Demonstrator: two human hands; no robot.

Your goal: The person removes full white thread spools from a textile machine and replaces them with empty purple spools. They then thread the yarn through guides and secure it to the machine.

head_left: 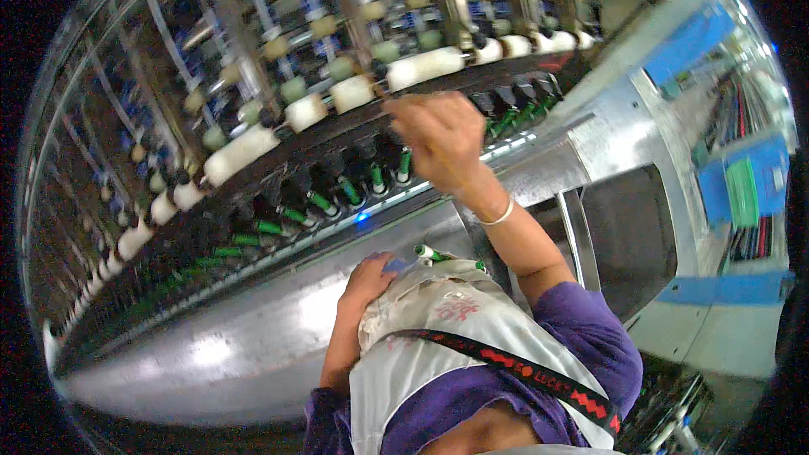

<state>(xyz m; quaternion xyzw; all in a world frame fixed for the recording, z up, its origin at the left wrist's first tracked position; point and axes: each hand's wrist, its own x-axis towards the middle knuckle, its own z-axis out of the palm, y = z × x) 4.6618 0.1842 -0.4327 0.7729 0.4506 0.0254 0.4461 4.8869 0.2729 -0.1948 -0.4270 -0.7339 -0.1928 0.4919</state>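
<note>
My right hand (442, 136) is raised to a long spinning machine, its fingers drawn together just below a white roller (425, 69). Whatever is pinched there is too small to make out. Below that hand stands a slanted row of green bobbins (377, 175) on dark spindles. Lower down, my left hand (368, 278) lies against the front of my pale apron (451, 307), fingers stretched beside a small blue patch (399, 265). Next to it, a green and white bobbin (425, 251) pokes out at the apron's top edge.
A smooth metal ledge (244, 333) runs along the machine's front. Metal arms (451, 0) and thin rods hang above the rollers. To the right are a metal-framed dark opening (628, 223), blue panels (687, 42) and a green cloth-like piece (742, 191).
</note>
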